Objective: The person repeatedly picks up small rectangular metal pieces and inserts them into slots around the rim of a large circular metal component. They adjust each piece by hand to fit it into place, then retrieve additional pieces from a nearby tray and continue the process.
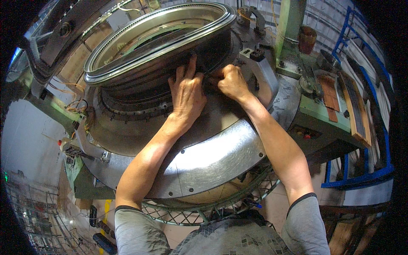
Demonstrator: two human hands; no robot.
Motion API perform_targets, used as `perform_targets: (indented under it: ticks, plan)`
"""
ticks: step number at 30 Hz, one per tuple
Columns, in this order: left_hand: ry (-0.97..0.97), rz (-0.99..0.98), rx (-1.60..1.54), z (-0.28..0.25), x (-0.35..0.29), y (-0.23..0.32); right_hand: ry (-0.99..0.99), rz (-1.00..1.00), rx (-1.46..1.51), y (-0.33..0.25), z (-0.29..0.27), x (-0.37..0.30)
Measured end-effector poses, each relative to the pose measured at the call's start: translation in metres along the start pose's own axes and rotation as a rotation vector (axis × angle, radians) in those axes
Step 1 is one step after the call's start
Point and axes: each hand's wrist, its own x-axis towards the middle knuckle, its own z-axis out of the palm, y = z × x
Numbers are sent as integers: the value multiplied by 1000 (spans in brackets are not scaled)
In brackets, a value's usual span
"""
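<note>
In front of me is a large round machine with a tilted metal ring (159, 46) at its top. Below the ring, a dark cylinder wall (144, 89) drops toward a wide round bed (140, 136). My left hand (187, 95) lies against this wall with its fingers stretched upward, the fingertips just under the ring's rim. Close to its right, my right hand (233, 85) is closed, thumb and forefinger pinched together near the wall. Whatever sits between those fingers is too small and dark to make out.
A polished metal skirt (212, 155) curves under my forearms. A grey bracket (263, 76) rises to the right of my right hand, by a green post (289, 34). A blue rack (357, 174) stands far right. Loose wires (76, 104) hang at the left.
</note>
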Motion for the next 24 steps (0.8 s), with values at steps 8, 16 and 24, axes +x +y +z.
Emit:
perform_targets:
  ticks: [8,16,24]
  plan:
    - [-30,-12,3,-2,0,1,-21,24,20,1,0,0]
    - [-4,0,20,-2,2,2,-7,28,2,-1,0,1]
    - [-37,90,180,-10,8,0,-67,-54,-248,-29,-14,-5]
